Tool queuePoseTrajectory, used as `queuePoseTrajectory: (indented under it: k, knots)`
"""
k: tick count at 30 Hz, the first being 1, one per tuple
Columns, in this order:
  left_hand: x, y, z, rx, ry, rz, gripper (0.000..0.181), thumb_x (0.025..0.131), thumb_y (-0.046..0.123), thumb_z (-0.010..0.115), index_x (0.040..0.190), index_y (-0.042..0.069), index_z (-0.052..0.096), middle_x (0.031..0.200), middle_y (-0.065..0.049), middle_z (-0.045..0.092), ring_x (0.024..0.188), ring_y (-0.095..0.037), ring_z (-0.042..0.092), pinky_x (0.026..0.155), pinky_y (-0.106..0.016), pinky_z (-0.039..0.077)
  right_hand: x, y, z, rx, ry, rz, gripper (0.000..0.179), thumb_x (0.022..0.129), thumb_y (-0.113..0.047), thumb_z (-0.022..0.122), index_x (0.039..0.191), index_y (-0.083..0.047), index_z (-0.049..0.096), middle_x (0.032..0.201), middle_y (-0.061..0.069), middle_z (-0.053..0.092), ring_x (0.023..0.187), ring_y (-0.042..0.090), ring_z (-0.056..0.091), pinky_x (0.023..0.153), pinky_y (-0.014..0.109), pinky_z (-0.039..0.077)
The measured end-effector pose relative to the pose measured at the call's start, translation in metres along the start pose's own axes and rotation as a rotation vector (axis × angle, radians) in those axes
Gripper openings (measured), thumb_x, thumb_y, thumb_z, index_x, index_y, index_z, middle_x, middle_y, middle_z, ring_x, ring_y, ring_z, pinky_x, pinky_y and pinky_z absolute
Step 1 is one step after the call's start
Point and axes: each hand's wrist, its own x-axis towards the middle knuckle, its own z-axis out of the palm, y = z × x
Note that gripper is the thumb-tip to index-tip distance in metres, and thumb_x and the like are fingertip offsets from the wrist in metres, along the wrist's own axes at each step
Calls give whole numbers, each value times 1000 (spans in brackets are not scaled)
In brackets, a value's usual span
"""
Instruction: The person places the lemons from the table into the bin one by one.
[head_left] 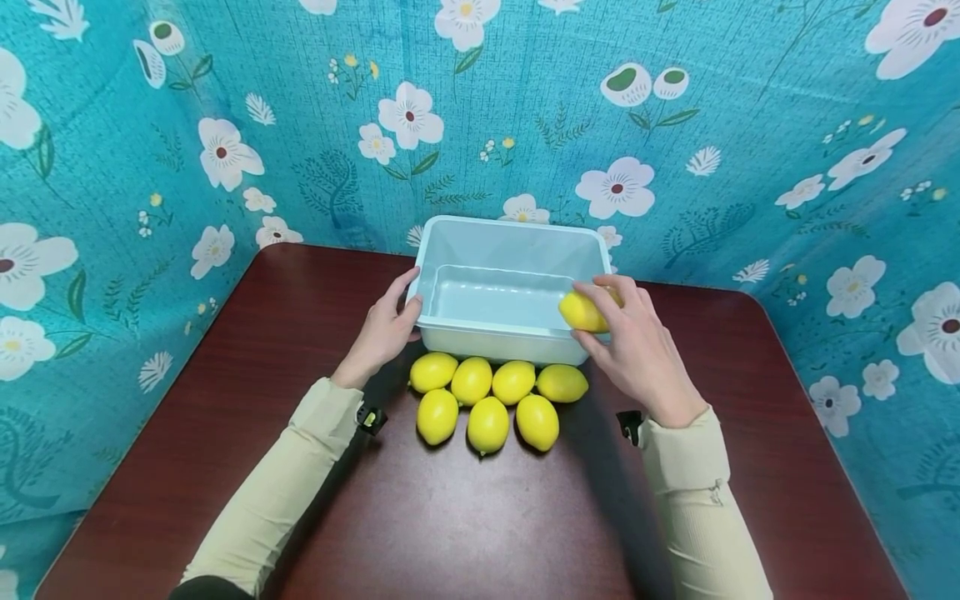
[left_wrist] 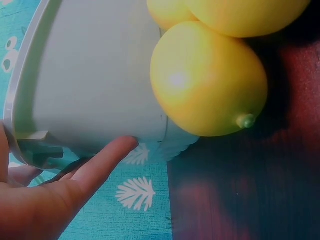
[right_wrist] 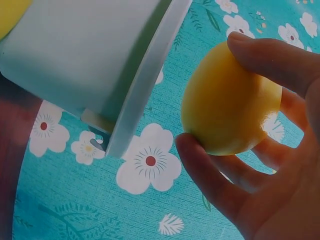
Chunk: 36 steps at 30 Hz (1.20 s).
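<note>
My right hand (head_left: 637,354) grips a yellow lemon (head_left: 585,312) between thumb and fingers, overlapping the right front rim of a pale blue plastic bin (head_left: 498,343) in the head view. The right wrist view shows this lemon (right_wrist: 225,102) outside the rim there, fingertips spread around it. At the bin's left end, my left hand (head_left: 382,329) holds the rim, with one finger (left_wrist: 107,160) stretched along the outer wall in the left wrist view. Several lemons (head_left: 488,425) lie in two rows on the table before the bin. The visible bin floor is bare.
The dark red-brown table (head_left: 480,533) has rounded back corners. Behind it and at both sides hangs a teal flowered cloth (head_left: 510,108), close to the bin's back. Small black devices (head_left: 371,418) are worn at both wrists, over light sleeves.
</note>
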Motion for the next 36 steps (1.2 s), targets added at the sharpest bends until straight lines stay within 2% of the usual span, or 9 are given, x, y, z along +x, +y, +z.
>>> queuePoseTrajectory:
  k: [6,16,20,23,27,30,36]
  knots:
    - [0,0,0,-2,3,-1,53,103,30,41,153,32,25,156,-9,30,126,-41,51,85,-56,53,3,1,5,23,5,-8,57,84,-13,74,137,-13,53,135,19,43,118,36,41,70,51,55]
    - [1,-1,0,2,1,-2,52,103,31,41,153,33,25,157,-8,29,127,-41,50,84,-55,54,7,2,10,56,1,-2,59,85,-12,73,138,-10,51,133,18,46,117,36,43,77,51,52]
    - [-9,19,-1,16,-8,-21,53,104,24,39,154,23,23,157,-14,28,128,-41,50,87,-54,53,8,3,12,62,-12,5,59,85,-13,73,139,-10,50,135,17,46,119,36,43,80,52,51]
    - [-10,22,-1,19,-15,-37,53,104,21,37,155,19,22,157,-15,26,128,-42,49,87,-55,52,9,4,14,59,-17,17,59,86,-14,73,140,-10,49,136,17,46,120,36,43,82,53,51]
    - [1,3,-1,7,-12,-37,53,104,27,39,154,29,22,158,-10,27,128,-40,49,87,-56,52,10,4,15,46,-23,35,58,86,-16,72,140,-11,50,137,16,46,120,35,43,78,53,52]
    - [1,0,-1,10,-8,-28,53,103,31,40,153,33,22,158,-7,27,128,-38,50,86,-54,53,11,3,16,42,-34,48,57,87,-17,72,140,-12,49,138,15,46,120,35,43,75,53,53]
    - [0,0,-1,11,-2,-13,53,103,32,41,153,34,23,158,-8,28,127,-38,51,85,-54,54,13,3,18,34,-53,67,57,88,-18,71,141,-13,48,140,15,45,121,35,43,75,54,53]
